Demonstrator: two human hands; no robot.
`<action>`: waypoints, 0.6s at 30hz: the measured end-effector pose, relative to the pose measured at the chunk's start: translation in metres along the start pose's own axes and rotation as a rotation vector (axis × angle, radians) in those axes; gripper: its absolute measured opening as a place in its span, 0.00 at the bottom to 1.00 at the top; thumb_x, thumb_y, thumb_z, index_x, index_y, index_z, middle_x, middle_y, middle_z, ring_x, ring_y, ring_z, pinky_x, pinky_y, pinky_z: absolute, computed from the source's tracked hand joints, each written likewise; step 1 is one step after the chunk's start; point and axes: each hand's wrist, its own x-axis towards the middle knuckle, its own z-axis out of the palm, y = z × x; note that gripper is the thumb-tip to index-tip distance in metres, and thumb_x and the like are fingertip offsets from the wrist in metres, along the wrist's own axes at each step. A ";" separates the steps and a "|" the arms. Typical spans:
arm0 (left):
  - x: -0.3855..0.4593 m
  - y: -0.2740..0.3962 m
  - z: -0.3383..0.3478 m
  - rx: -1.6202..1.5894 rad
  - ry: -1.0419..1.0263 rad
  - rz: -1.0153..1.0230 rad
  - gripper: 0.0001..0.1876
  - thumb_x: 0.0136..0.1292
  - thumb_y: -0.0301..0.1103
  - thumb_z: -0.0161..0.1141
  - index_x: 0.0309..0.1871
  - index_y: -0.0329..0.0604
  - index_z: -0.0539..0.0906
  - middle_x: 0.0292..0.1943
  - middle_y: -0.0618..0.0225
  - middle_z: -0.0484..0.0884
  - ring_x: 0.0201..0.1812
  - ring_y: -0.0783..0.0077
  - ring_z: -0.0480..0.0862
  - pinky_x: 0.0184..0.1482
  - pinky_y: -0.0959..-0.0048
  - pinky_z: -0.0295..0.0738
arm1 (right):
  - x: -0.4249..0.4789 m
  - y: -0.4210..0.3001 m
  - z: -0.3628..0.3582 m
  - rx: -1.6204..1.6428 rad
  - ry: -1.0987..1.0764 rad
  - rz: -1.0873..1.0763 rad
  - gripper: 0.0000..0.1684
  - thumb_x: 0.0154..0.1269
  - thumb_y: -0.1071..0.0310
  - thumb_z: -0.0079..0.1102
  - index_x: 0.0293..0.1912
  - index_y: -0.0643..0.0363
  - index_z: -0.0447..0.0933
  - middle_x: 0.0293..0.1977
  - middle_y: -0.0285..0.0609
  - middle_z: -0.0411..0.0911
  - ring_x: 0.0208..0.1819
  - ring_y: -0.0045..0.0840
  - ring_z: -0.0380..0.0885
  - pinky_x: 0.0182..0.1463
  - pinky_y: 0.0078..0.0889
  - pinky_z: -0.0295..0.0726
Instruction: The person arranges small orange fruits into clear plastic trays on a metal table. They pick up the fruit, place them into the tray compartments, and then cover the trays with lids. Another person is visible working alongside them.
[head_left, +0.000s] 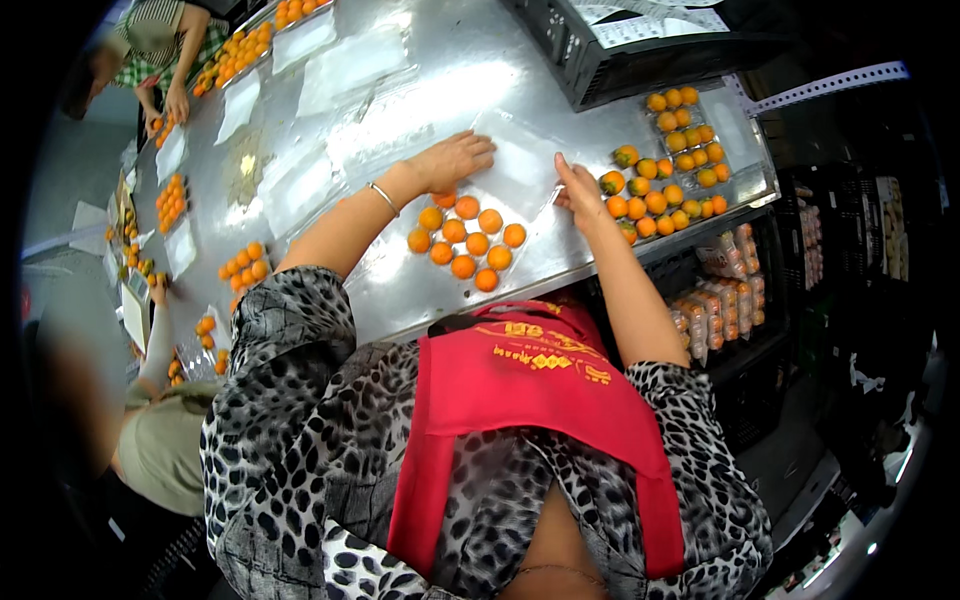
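Observation:
My left hand (457, 159) lies palm down, fingers stretched, over a thin clear plastic tray or sheet (517, 161) with a white liner showing through. My right hand (581, 193) is at the right edge of that plastic, its thumb raised; whether its fingers grip the edge is unclear. Just nearer to me, several small orange fruits (477, 244) sit in rows, apparently in a clear tray; one is partly hidden under my left wrist. Right of my right hand, loose orange fruits (655, 201), some with green tops, lie on the metal table (450, 75).
A black plastic crate (592, 67) with printed sheets stands at the far right. A filled tray (686, 135) lies near it. Packed fruit (720, 307) sits below the table's edge. White liners (352, 71) lie leftward, where co-workers' hands (177, 103) handle fruit.

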 end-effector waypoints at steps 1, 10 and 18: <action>-0.003 0.006 -0.009 -0.060 0.086 -0.067 0.31 0.50 0.12 0.60 0.61 0.38 0.79 0.72 0.52 0.73 0.73 0.45 0.71 0.76 0.55 0.69 | -0.005 -0.007 0.004 -0.003 0.024 -0.034 0.26 0.68 0.44 0.74 0.41 0.56 0.74 0.33 0.33 0.75 0.31 0.20 0.77 0.34 0.27 0.81; -0.106 0.103 0.026 -0.713 0.818 -1.041 0.16 0.67 0.20 0.56 0.56 0.35 0.84 0.47 0.59 0.90 0.48 0.68 0.89 0.50 0.69 0.85 | -0.008 -0.005 0.013 0.044 0.086 -0.163 0.25 0.69 0.59 0.73 0.58 0.63 0.79 0.41 0.41 0.84 0.38 0.22 0.82 0.41 0.27 0.80; -0.139 0.196 0.082 -1.507 0.922 -1.404 0.16 0.76 0.27 0.53 0.63 0.28 0.73 0.51 0.46 0.85 0.46 0.58 0.89 0.51 0.65 0.88 | -0.098 -0.028 0.040 -0.268 -0.051 -0.489 0.36 0.69 0.59 0.74 0.71 0.59 0.72 0.54 0.50 0.82 0.55 0.30 0.81 0.56 0.33 0.79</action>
